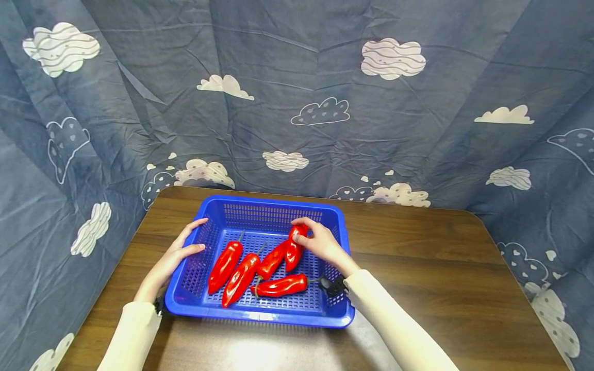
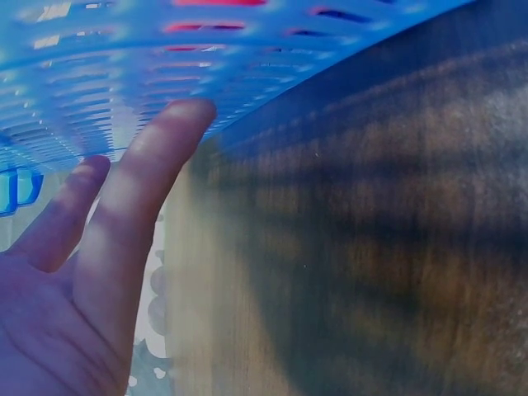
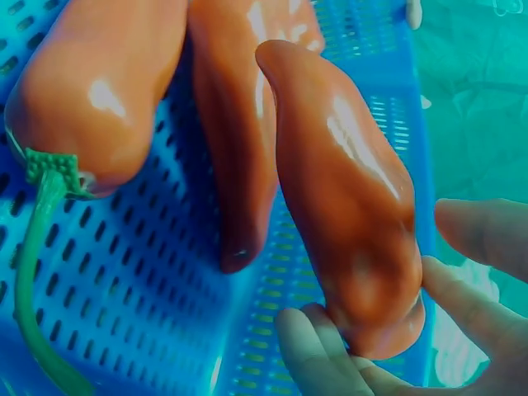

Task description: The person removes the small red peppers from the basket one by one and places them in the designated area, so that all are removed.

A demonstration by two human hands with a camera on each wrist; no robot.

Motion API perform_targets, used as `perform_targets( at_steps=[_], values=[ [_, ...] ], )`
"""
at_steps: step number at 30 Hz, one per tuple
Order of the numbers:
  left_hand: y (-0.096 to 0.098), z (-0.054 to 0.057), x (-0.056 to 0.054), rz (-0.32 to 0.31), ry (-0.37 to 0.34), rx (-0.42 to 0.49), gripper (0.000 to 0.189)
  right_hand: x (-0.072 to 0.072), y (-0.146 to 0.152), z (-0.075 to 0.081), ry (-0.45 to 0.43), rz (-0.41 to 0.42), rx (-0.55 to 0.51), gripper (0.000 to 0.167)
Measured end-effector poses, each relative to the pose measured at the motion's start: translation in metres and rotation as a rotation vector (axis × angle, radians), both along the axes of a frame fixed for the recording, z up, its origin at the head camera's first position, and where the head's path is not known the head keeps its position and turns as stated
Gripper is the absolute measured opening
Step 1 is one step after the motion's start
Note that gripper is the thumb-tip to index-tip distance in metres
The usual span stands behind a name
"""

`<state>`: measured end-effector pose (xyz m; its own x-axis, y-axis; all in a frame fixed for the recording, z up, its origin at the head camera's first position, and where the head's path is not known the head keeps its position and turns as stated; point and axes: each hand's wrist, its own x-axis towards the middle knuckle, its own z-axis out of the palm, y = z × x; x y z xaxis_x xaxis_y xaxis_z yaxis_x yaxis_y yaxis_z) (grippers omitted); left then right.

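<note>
A blue plastic basket [image 1: 260, 315] with slotted walls holds several glossy red peppers. My left hand [image 1: 178, 250] grips its left rim. In the left wrist view, fingers [image 2: 124, 223] lie along the outside of the slotted wall. At the basket's right side, my right hand [image 1: 320, 242] pinches the blunt end of a red pepper [image 3: 351, 198]. That pepper's pointed tip angles away from the fingers. A second pepper [image 3: 235, 140] lies beside it. Nearer the front, a pepper [image 1: 280, 286] lies crosswise, its green stem pointing right. Two more peppers [image 1: 226, 268] slant on the left.
The basket stands on a brown wooden table [image 1: 431, 278], towards its left back part. More tabletop extends to the right. Behind hangs a grey-blue curtain [image 1: 278, 129] with white clouds.
</note>
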<state>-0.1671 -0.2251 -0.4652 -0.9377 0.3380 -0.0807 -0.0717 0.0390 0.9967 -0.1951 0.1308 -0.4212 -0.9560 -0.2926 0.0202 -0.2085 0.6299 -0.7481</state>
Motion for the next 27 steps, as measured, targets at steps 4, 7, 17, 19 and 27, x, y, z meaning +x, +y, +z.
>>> perform_targets(
  at_steps=[4, 7, 17, 19, 27],
  values=[
    [0.000, 0.000, 0.001, 0.002, 0.005, 0.005, 0.060, 0.002, 0.004, 0.007, -0.002, 0.017, -0.062, 0.037],
    [0.000, -0.001, 0.001, 0.002, 0.004, 0.008, 0.060, 0.003, 0.007, 0.011, 0.000, 0.032, -0.101, 0.037],
    [-0.001, -0.002, 0.000, 0.000, 0.009, 0.007, 0.060, 0.009, 0.021, 0.026, 0.041, 0.044, -0.167, 0.038],
    [-0.001, -0.002, 0.000, -0.001, 0.013, 0.010, 0.060, 0.010, 0.025, 0.029, 0.038, 0.028, -0.164, 0.038],
    [-0.001, -0.002, 0.001, 0.002, -0.005, 0.009, 0.060, 0.014, 0.040, 0.033, 0.047, -0.028, -0.158, 0.040]
  ],
)
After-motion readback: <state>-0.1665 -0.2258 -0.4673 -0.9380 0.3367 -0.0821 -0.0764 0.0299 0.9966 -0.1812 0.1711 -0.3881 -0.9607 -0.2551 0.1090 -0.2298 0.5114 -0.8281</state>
